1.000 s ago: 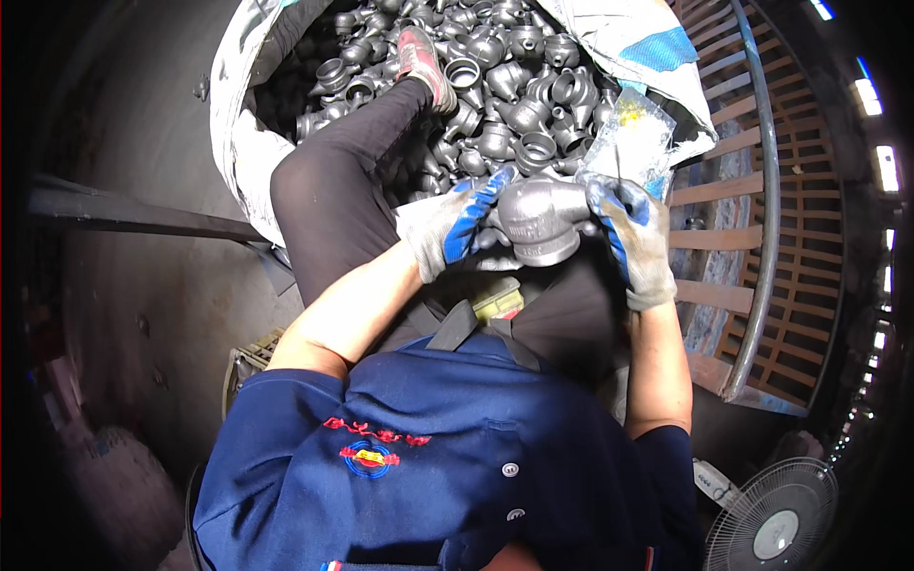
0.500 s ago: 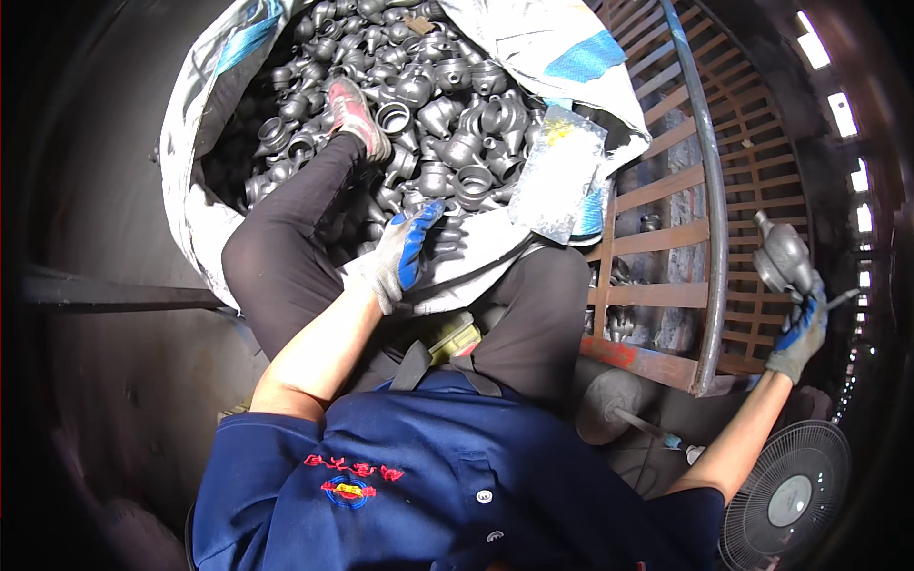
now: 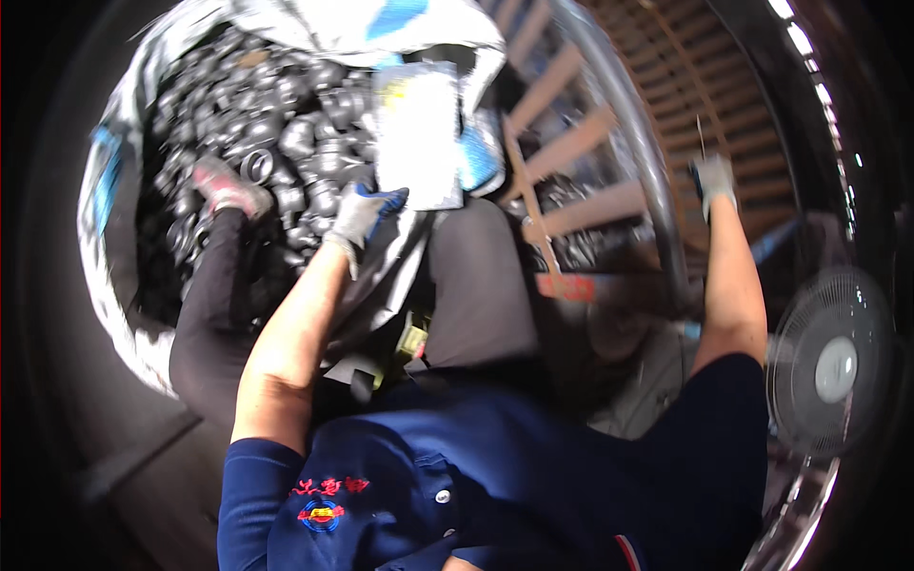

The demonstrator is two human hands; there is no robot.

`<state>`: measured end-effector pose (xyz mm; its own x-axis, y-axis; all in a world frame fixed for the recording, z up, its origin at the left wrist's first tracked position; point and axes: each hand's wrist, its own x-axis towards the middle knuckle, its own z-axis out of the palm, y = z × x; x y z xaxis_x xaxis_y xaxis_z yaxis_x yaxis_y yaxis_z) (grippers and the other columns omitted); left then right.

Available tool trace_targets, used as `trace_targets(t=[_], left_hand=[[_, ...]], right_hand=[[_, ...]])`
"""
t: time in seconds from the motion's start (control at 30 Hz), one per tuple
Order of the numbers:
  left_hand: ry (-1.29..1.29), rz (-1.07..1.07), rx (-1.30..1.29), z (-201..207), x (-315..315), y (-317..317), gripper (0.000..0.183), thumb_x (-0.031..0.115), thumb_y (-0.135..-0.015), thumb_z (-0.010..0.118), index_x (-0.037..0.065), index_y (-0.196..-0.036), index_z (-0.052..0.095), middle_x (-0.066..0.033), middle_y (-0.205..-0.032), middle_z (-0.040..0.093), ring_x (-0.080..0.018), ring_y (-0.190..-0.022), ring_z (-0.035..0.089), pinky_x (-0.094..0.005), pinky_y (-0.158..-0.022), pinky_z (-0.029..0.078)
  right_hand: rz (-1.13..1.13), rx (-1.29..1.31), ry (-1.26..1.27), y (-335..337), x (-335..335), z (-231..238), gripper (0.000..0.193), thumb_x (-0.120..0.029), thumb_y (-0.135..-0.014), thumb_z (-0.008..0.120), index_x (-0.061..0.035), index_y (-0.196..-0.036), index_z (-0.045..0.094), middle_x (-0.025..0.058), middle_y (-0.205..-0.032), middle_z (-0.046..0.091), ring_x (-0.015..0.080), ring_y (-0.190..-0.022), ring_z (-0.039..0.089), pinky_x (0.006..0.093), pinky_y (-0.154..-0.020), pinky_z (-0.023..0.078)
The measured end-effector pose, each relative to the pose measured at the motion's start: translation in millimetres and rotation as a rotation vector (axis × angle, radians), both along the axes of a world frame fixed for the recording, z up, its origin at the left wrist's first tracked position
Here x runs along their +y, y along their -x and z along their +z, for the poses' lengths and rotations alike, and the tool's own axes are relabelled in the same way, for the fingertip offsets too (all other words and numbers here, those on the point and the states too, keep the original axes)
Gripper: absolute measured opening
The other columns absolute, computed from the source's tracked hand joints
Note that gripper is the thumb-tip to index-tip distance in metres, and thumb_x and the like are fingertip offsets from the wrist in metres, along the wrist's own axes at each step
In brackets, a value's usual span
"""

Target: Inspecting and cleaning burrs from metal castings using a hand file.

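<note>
My left hand (image 3: pixel 365 213), in a grey glove with blue fingertips, hovers with fingers apart and nothing in it at the rim of a big white sack (image 3: pixel 105 238). The sack is full of grey metal pipe fittings (image 3: pixel 286 133). My right hand (image 3: pixel 712 179), also gloved, is stretched far to the right over a wooden slatted crate (image 3: pixel 609 205). The picture is blurred there, so whether that hand holds anything is unclear. My foot in a pink shoe (image 3: pixel 227 186) rests on the fittings inside the sack.
A clear plastic bag (image 3: pixel 417 133) lies on the sack's rim near my left hand. A curved metal bar (image 3: pixel 633 162) runs along the crate. More dark fittings lie inside the crate (image 3: pixel 581 249). A standing fan (image 3: pixel 831 366) is at the lower right.
My right hand carried a large metal fitting from in front of me out to the right, and the fitting no longer shows in it. My left hand let go and stayed by the sack.
</note>
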<state>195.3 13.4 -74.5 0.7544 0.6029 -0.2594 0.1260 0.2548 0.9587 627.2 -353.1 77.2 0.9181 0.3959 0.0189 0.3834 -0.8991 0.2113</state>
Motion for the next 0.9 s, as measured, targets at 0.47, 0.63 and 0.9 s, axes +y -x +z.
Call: trace_targets(t=[0.47,0.63,0.9], left_hand=[[-0.073,-0.097,0.291,91,-16,15,0.015,0.015,-0.079,0.067,0.0,-0.08,0.066,0.0022,-0.061,0.056,-0.006,-0.049,0.042,-0.0242,-0.044,0.033],[0.108,-0.169,-0.165,100,-43,58,0.024,0.004,-0.083,0.059,-0.003,-0.106,0.058,-0.0086,-0.093,0.065,-0.013,-0.082,0.062,-0.0253,-0.073,0.051],[0.076,0.013,-0.136,100,-60,100,0.03,0.002,-0.081,0.062,-0.003,-0.11,0.055,-0.0096,-0.092,0.064,-0.0135,-0.081,0.063,-0.0241,-0.067,0.051]], right_hand=[[0.243,0.789,-1.705,296,63,63,0.036,-0.01,-0.087,0.051,-0.0002,-0.121,0.052,0.0061,-0.091,0.064,0.0074,-0.066,0.053,0.0213,-0.063,0.045],[0.478,0.955,-1.1,368,110,19,0.034,0.003,-0.079,0.055,0.0004,-0.113,0.056,0.0104,-0.097,0.063,0.0178,-0.08,0.06,0.0291,-0.071,0.048],[0.927,0.547,-0.872,383,140,-1,0.036,0.005,-0.075,0.058,-0.0003,-0.111,0.057,0.0148,-0.098,0.061,0.0294,-0.085,0.06,0.0338,-0.074,0.049]])
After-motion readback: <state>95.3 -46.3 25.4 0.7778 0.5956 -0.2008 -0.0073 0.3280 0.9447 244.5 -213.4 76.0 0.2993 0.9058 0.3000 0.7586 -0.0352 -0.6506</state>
